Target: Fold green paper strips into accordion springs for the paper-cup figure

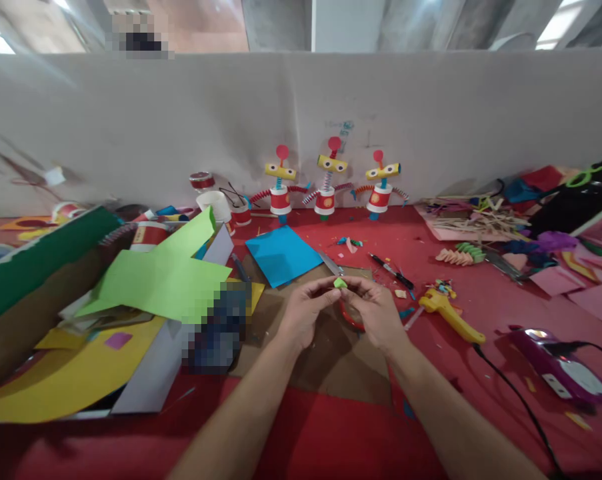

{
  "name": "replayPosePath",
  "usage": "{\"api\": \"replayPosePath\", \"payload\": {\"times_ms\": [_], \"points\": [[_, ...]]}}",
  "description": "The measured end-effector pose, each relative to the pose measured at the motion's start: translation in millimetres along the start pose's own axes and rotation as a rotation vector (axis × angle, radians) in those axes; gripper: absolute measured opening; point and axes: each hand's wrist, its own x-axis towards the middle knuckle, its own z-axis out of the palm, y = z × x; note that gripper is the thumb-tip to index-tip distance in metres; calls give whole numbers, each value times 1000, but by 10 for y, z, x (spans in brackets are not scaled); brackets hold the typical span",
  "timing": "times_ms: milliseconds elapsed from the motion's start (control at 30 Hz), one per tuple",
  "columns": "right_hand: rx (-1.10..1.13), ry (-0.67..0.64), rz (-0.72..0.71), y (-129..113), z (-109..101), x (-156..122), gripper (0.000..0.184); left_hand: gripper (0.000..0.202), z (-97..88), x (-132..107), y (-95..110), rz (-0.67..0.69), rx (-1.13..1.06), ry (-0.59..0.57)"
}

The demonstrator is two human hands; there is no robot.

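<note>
Between the fingertips of both hands is a small folded piece of light green paper (340, 283). My left hand (308, 308) pinches it from the left, my right hand (371, 308) from the right. Below them lies a brown cardboard sheet (325, 367) on the red table. Scissors (332, 263) lie just behind the hands, blades pointing away; part of their red handle shows under my right hand. A blue paper sheet (283, 255) rests beyond my left hand. To the right of my right hand is a yellow glue gun (451, 316) with a black cord.
Three paper-cup robot figures (325, 200) stand along the grey partition (181, 127). At left, a box (153, 373) holds green and yellow paper. A black pen (391, 271) lies behind my right hand. A purple power strip (563, 367) and paper scraps (595, 290) are at right.
</note>
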Motion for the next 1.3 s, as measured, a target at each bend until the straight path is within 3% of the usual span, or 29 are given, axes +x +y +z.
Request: {"api": "replayPosePath", "payload": {"times_ms": [367, 467, 667, 833, 967, 1100, 1200, 1300], "points": [[-148, 41, -90, 30, 38, -31, 16, 21, -20, 21, -93, 47, 78, 130], [-13, 27, -26, 27, 44, -20, 18, 27, -30, 39, -78, 31, 69, 72], [326, -135, 221, -28, -4, 0, 25, 39, -64, 28, 51, 33, 86, -110], [350, -164, 226, -61, -48, -13, 34, 28, -49, -10, 107, 57, 78, -161], [177, -239, 104, -91, -52, -21, 30, 17, -11, -16, 104, 96, 60, -191], [-267, -283, -194, -138, -79, -11, 30, 25, -58, -3, 158, 96, 135, -255], [-587, -316, -331, -198, -149, -11, 31, 25, -146, 0, 245, 36, 281, -349], [-706, -447, -352, -287, -238, -18, 39, 15, -208, -7, 328, -24, 496, -408]]}}
